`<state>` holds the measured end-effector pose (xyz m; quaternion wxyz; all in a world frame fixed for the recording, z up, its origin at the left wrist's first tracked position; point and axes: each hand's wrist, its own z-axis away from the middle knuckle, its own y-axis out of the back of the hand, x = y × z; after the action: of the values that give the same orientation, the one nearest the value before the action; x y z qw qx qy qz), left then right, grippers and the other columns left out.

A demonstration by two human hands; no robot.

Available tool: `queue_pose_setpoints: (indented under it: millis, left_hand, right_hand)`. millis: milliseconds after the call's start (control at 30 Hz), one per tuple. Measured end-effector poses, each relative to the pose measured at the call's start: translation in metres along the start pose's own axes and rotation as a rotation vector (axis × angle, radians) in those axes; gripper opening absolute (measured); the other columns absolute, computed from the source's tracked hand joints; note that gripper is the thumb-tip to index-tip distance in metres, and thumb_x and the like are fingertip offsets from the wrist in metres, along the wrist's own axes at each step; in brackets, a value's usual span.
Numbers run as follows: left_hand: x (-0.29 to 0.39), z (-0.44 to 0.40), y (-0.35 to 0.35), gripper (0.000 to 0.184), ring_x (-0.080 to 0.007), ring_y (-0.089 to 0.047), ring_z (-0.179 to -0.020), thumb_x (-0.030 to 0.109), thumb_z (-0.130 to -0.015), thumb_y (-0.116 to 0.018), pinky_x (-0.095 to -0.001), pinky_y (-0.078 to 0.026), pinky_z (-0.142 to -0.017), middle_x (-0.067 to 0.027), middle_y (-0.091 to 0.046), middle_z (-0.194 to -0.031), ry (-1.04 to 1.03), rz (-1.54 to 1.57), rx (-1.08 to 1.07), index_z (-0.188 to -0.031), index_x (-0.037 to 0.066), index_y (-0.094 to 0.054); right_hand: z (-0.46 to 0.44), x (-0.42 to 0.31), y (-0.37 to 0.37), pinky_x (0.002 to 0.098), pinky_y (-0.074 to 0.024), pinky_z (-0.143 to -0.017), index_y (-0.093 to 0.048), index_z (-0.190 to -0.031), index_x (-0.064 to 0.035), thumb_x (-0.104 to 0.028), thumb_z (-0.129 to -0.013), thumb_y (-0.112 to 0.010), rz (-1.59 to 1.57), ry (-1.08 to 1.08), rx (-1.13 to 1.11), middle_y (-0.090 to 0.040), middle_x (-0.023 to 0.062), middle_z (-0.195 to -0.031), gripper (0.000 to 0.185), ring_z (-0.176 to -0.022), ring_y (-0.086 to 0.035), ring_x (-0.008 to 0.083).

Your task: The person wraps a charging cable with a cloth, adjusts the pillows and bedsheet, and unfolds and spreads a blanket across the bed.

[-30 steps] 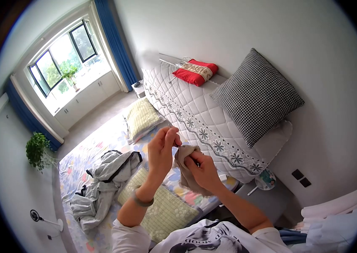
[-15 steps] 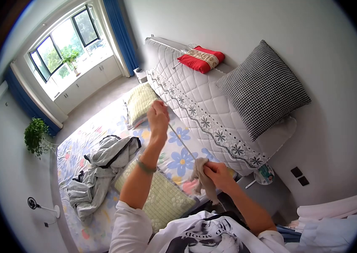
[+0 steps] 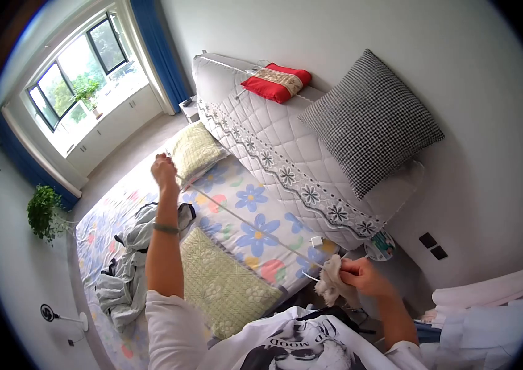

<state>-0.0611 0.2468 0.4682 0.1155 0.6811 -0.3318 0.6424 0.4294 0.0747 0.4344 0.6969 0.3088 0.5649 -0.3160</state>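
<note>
My left hand (image 3: 164, 171), raised over the far side of the bed near a green pillow (image 3: 195, 148), is closed on one end of a thin pale cable (image 3: 236, 217). The cable runs taut diagonally down to a crumpled beige cloth (image 3: 333, 282). My right hand (image 3: 365, 277) grips that cloth near the bed's near right corner, and the cable goes into its folds. A short white length of cable sticks out left of the cloth. A small white block, like a charger (image 3: 316, 241), shows on the bed edge just above the cloth.
The flowered bed sheet (image 3: 255, 237) lies below my arms, with a second green pillow (image 3: 224, 290) and a grey garment (image 3: 127, 271). Along the wall stands a quilt-covered headboard (image 3: 261, 132) bearing a red cushion (image 3: 278, 82) and a checked cushion (image 3: 372, 120). Folded clothes (image 3: 489, 302) are at right.
My left hand has moved left and away from the right hand, so a longer stretch of cable shows. My right hand and the cloth have shifted right and slightly down.
</note>
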Motion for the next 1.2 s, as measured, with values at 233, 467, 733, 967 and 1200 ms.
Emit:
queue_pose_setpoints:
  millis: [233, 467, 733, 967, 1200]
  left_hand:
    - [-0.015, -0.075, 0.072, 0.021, -0.0070, -0.041, -0.044, 0.015, -0.088, -0.041, -0.0227, -0.031, -0.038, 0.0020, -0.047, -0.057, -0.102, -0.026, 0.115, -0.079, 0.007, -0.058]
    - [-0.101, -0.270, 0.263, 0.026, -0.0107, -0.047, -0.045, 0.019, -0.086, -0.039, -0.0275, -0.038, -0.041, -0.0009, -0.051, -0.054, -0.596, -0.649, 0.278, -0.077, 0.005, -0.060]
    - [-0.015, -0.208, 0.292, 0.034, -0.0114, -0.050, -0.053, 0.022, -0.088, -0.036, -0.0253, -0.038, -0.045, -0.0030, -0.058, -0.070, -0.242, -0.354, 0.463, -0.092, 0.003, -0.063]
    - [0.010, -0.195, 0.304, 0.036, -0.0158, -0.055, -0.066, 0.025, -0.089, -0.038, -0.0269, -0.042, -0.055, -0.0063, -0.060, -0.079, -0.232, -0.420, 0.557, -0.097, 0.000, -0.062]
    - [-0.047, -0.164, 0.318, 0.030, -0.0092, -0.046, -0.057, 0.026, -0.091, -0.041, -0.0215, -0.037, -0.047, -0.0028, -0.055, -0.077, -0.077, -0.340, 0.479, -0.100, 0.003, -0.058]
  right_hand:
    - [0.050, -0.046, 0.047, 0.0230, -0.0376, -0.072, -0.062, -0.086, 0.0035, -0.004, -0.078, -0.056, 0.138, -0.029, 0.062, -0.056, 0.0039, -0.076, 0.013, -0.076, -0.047, 0.0085]
    - [0.106, -0.023, 0.105, 0.0283, -0.0371, -0.074, -0.059, -0.078, 0.0033, -0.006, -0.078, -0.056, 0.211, 0.026, 0.059, -0.054, 0.0074, -0.075, 0.009, -0.080, -0.046, 0.0169]
    - [0.156, -0.011, 0.147, 0.0271, -0.0391, -0.069, -0.061, -0.088, 0.0046, -0.006, -0.076, -0.055, 0.276, -0.235, -0.071, -0.055, 0.0052, -0.079, 0.017, -0.076, -0.047, 0.0151]
    - [0.151, 0.006, 0.164, 0.0254, -0.0395, -0.074, -0.062, -0.101, 0.0012, -0.002, -0.078, -0.056, 0.127, -0.328, -0.134, -0.057, 0.0034, -0.087, 0.024, -0.080, -0.049, 0.0126]
    - [0.125, 0.120, 0.194, 0.0220, -0.0426, -0.063, -0.063, -0.088, 0.0027, -0.007, -0.082, -0.057, -0.092, -0.416, 0.427, -0.059, -0.0013, -0.075, 0.013, -0.066, -0.051, 0.0079]
